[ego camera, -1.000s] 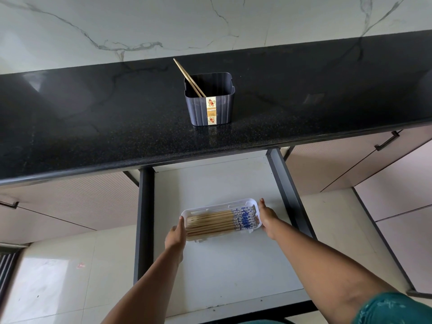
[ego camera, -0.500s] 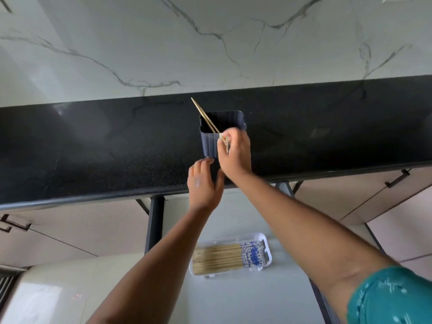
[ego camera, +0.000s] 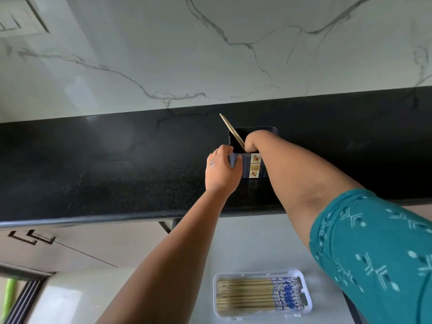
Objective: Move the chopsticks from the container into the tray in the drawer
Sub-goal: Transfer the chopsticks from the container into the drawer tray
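Note:
A dark blue ribbed container with a small flowered label stands on the black counter. Two wooden chopsticks lean out of its left corner. My left hand grips the container's left front edge. My right hand reaches down inside the container; its fingers are hidden, so whether it holds the chopsticks is unclear. Below, a white tray lies in the open drawer, filled with several chopsticks with blue patterned ends, laid side by side.
A white marble wall rises behind the counter. Beige cabinet fronts with dark handles sit at the lower left. My right sleeve is teal and covers the drawer's right side.
Both hands left the tray and rose to the container. Since half a second ago the left hand has taken hold of the container and the right hand has gone down inside it.

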Available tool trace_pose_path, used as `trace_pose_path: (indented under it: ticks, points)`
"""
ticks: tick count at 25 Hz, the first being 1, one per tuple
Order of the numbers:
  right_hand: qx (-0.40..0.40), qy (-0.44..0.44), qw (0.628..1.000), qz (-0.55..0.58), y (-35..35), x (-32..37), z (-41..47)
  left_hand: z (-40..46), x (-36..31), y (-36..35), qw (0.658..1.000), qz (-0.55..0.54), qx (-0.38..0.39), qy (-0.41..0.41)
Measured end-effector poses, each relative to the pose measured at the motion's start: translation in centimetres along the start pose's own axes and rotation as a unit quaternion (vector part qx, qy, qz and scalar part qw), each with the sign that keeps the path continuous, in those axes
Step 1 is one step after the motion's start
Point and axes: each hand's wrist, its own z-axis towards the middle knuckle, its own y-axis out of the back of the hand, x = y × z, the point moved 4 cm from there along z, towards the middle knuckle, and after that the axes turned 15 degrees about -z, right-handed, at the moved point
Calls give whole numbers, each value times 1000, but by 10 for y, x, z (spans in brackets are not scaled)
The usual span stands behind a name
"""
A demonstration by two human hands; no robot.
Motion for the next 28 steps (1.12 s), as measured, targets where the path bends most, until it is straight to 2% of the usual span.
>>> trace_pose_path:
  ticks: [2,4,5,8,9,10,11,14,16,17,20,22,23,24,26,28]
  points:
    - [-30,26,998,45,-1,0,1,-2,7,5,1000,-9,-11,23]
    - [-96,23,984,146,13,-13,-7,-9,6,10,999,-30,-22,38]
    - [-146,22,965,218,27,-23,-19,-14,3,13,997,-53,-35,53]
    - [-327,63,862,383,57,-48,-92,-37,-15,18,972,-196,-56,116]
    - [-368,73,841,390,53,-53,-122,-49,-25,17,964,-235,-51,114]
    - [-390,69,841,369,40,-56,-148,-63,-34,15,956,-265,-49,112]
    - [-398,54,859,317,20,-55,-168,-78,-40,11,946,-296,-52,117]
    - [-354,4,928,114,-72,-28,-205,-119,-35,-2,901,-386,-73,184]
    - [-287,13,956,64,-140,-6,-219,-147,-10,-11,870,-406,-102,259]
    - [-264,35,963,50,-174,3,-224,-164,7,-14,846,-415,-120,312]
    - [-212,123,969,32,-263,15,-230,-223,55,-21,743,-464,-144,459]
    - [-164,171,971,34,-305,15,-231,-258,80,-20,705,-473,-163,503]
    - [-145,187,971,25,-321,14,-231,-271,91,-17,709,-459,-165,509]
    - [-131,196,972,17,-335,13,-231,-282,102,-14,727,-431,-159,510]
    - [-107,198,974,5,-354,11,-228,-296,124,-7,776,-350,-136,507]
    - [-82,190,978,1,-363,11,-222,-299,139,3,837,-223,-90,492]
